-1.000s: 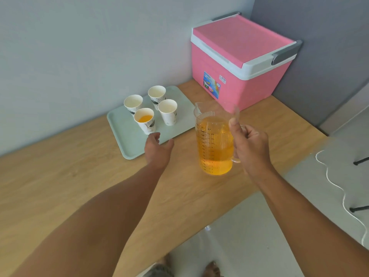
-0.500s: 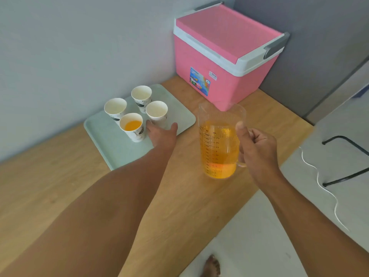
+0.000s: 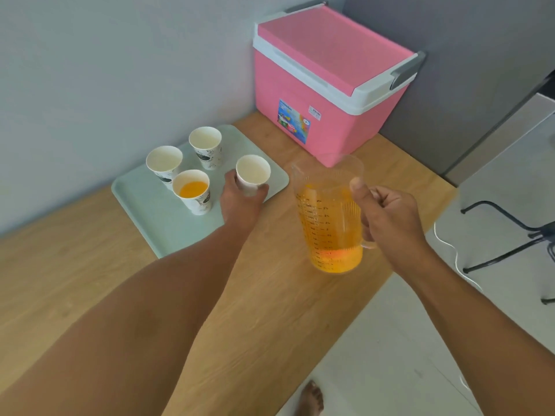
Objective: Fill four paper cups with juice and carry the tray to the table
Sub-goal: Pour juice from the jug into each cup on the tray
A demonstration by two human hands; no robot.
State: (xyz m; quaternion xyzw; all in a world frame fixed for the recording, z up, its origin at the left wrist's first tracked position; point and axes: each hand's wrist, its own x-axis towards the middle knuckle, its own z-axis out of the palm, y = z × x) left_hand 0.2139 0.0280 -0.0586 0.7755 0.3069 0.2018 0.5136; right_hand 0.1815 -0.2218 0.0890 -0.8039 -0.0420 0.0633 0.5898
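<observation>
Left hand curls round the empty white paper cup at the near right corner of the pale green plastic tray, left of centre in the frame. Three more white paper cups stand on the tray: one with orange juice, two empty. Right hand grips the handle of the clear measuring jug, about half full of juice, above the wooden worktop. Pink cooler box upper right, lid closed.
</observation>
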